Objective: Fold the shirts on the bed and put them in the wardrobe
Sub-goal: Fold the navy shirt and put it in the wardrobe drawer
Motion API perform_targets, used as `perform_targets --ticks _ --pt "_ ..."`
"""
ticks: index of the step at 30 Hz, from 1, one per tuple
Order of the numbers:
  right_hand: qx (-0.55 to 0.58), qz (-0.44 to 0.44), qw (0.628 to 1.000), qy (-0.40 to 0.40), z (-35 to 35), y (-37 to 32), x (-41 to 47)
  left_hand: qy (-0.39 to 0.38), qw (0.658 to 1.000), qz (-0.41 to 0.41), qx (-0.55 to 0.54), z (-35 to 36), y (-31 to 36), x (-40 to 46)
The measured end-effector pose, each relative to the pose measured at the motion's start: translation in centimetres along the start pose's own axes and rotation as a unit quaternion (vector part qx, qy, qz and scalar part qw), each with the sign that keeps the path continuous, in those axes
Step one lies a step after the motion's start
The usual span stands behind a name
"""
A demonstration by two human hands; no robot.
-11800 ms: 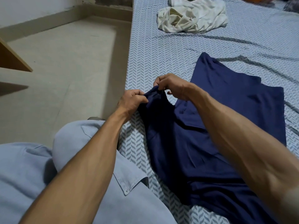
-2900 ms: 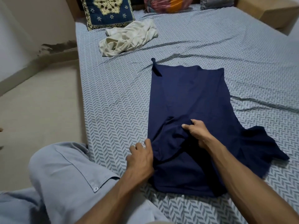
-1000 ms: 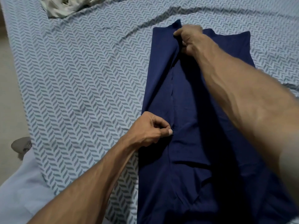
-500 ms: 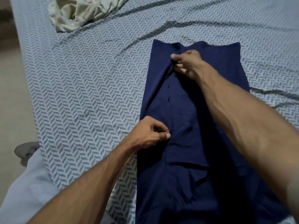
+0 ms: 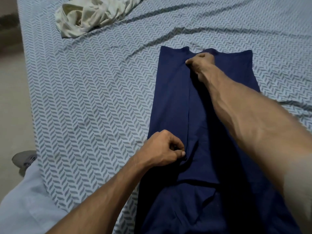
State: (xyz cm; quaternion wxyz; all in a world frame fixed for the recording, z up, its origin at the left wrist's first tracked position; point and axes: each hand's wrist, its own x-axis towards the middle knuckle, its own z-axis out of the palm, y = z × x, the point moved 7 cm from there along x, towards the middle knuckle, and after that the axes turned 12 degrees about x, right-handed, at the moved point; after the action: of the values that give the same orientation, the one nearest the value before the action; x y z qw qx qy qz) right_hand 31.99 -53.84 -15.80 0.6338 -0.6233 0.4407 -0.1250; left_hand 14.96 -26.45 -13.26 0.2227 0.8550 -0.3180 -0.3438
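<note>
Left side panel of navy shirt (image 5: 170, 98) now laid flat inward, left hand (image 5: 164, 152) and right hand (image 5: 200, 62) pinching its folded edge, right side unfolded, cream shirt (image 5: 94, 14) waiting

A: What differs from 11.8 s ago?
B: The shirt (image 5: 170, 102), then bunched between both hands at the bed (image 5: 94, 98) edge, now lies as a long narrow panel, its left side folded over to the middle.

A: And from 2.9 s ago?
B: The right hand (image 5: 200, 65) has gone from the shirt's near part to its far end. The left hand (image 5: 164, 152), then beside the shirt, now pinches the folded edge.
</note>
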Motion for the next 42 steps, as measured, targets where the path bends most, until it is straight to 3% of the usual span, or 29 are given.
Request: perform_targets --ticks 8,13,18,24,28,30,33,35,42 --pt "0.015 -0.028 0.999 0.0 -0.6 0.0 -0.1 -0.02 0.998 -0.026 0.054 0.4 -0.1 1.1" --pt "0.099 -0.041 0.986 -0.127 -0.2 0.3 -5.3 -0.011 0.995 -0.034 0.089 0.3 0.8 0.5" --pt "-0.121 -0.154 0.975 -0.107 -6.3 4.4 -16.0 0.009 0.998 -0.011 0.061 1.7 1.6 -1.8" --pt "-0.314 -0.091 0.934 -0.144 -12.4 9.3 -26.2 0.069 0.996 -0.016 -0.06 1.7 0.5 -6.6" --pt "-0.42 -0.038 0.89 -0.172 -14.9 11.3 -29.6 0.133 0.989 0.001 0.058 2.4 -0.1 -11.7" --pt "-0.391 -0.015 0.902 -0.185 -15.7 12.0 -30.5 0.108 0.987 0.019 0.118 3.5 -0.7 -14.5" --pt "-0.211 -0.005 0.965 -0.159 -16.9 12.0 -31.2 0.04 0.971 0.005 0.237 6.0 -2.2 -17.8" --pt "-0.101 -0.007 0.986 -0.135 -17.5 11.9 -31.8 0.031 0.961 -0.007 0.276 7.0 -2.7 -19.4" --pt "0.075 0.087 0.989 -0.098 -18.4 13.1 -33.5 0.017 0.963 0.021 0.267 7.3 -2.6 -21.1"
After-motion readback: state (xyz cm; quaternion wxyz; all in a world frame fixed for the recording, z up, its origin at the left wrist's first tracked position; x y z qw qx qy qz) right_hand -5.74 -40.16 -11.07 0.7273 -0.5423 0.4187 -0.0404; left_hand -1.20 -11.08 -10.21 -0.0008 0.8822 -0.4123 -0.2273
